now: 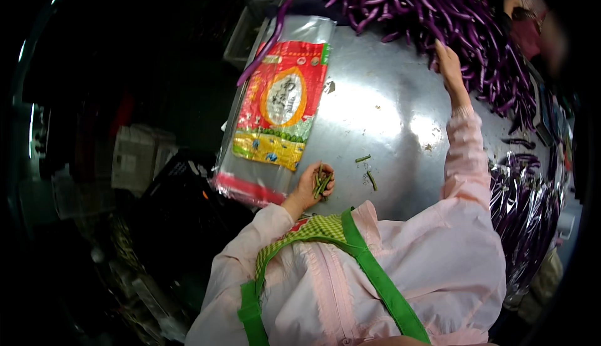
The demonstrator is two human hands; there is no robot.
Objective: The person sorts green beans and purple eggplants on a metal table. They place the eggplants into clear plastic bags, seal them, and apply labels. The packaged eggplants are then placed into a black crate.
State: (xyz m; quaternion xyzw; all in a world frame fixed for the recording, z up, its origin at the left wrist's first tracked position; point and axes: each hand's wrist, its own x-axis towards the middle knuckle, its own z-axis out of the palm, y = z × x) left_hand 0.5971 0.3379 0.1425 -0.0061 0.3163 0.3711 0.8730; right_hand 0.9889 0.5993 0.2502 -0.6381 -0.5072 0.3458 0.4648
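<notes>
My left hand (315,185), palm up near the table's front edge, holds several short green stem pieces (321,184). Stretched out to the far right, my right hand (448,64) touches the near side of a large heap of long purple eggplants (418,8); whether its fingers grip one is hard to tell. Two more green stem pieces (372,180) lie on the metal table (357,125) between my arms. On the left, a printed red and yellow woven sack (307,88) lies flat on clear plastic bags (263,172), with a single eggplant (270,43) across its upper left edge.
Eggplants in clear plastic bags (526,214) lie at the right beside my sleeve. A small dark eggplant (519,143) sits above them. Another person (526,31) is partly visible beyond the heap. A dark plastic crate (178,196) and a pale container (138,156) stand left of the table.
</notes>
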